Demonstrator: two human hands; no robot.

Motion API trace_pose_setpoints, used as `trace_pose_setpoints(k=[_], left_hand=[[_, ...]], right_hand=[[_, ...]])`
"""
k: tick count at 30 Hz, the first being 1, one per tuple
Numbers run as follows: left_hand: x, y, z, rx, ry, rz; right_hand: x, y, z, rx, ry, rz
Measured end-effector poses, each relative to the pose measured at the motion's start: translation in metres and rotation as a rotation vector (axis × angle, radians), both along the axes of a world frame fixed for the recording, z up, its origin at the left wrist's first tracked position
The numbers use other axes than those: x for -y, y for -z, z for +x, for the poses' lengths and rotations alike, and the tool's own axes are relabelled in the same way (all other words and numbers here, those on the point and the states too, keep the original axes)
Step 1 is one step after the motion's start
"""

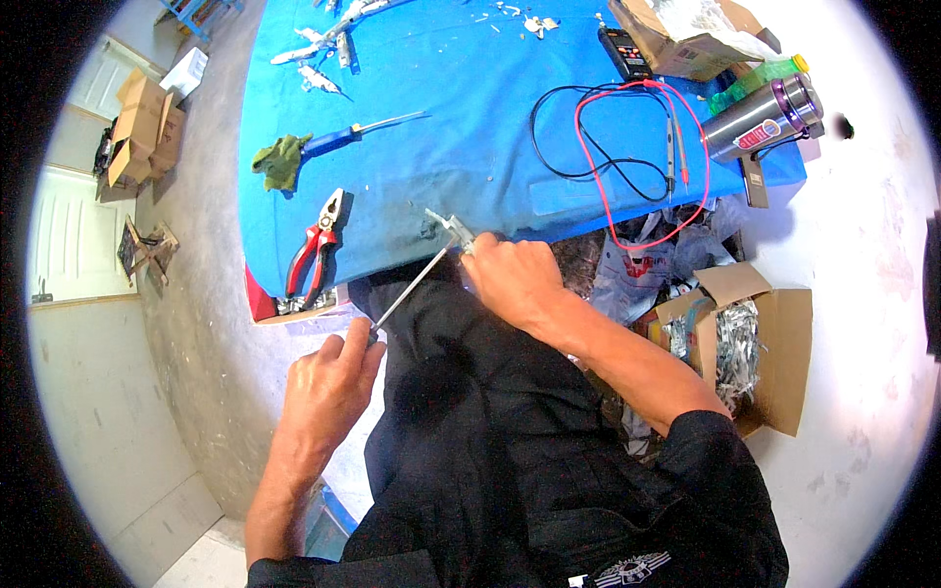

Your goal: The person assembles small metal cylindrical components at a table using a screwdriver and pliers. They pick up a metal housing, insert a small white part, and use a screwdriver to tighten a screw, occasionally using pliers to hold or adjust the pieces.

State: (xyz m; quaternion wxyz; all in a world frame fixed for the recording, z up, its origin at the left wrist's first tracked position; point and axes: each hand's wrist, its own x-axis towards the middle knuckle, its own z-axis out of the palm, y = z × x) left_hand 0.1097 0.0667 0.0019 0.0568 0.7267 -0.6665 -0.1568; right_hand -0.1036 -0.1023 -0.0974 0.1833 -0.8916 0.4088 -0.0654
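My left hand is closed round the handle of a screwdriver, the handle mostly hidden in my fingers. Its long metal shaft slants up to the right, and the tip meets a small grey metal part. That part is pinched in my right hand at the front edge of the blue-covered table. Whether the tip sits inside the part or only touches it, I cannot tell. Left of the part lie red-handled pliers. Farther back rests another screwdriver with a blue handle, beside a green rag.
Several metal parts lie at the far left. A multimeter with red and black leads, a steel flask, a green bottle and a carton occupy the right side. Below stands an open box of metal scraps.
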Motion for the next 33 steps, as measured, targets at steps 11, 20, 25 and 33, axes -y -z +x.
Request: trace_pose_setpoints(k=[11, 20, 25, 33], left_hand=[[-0.003, 0.003, 0.013, 0.332, 0.182, -0.105], [-0.003, -0.009, 0.007, -0.146, -0.038, 0.016], [-0.003, -0.009, 0.003, -0.172, -0.080, 0.029], [0.000, -0.016, -0.001, -0.190, -0.094, 0.072]], right_hand=[[0.004, -0.006, -0.002, 0.006, -0.049, 0.006], [-0.001, -0.005, -0.005, 0.062, 0.023, 0.078], [-0.001, -0.011, -0.003, 0.055, 0.036, 0.133], [0.000, -0.006, -0.004, 0.089, 0.016, 0.064]])
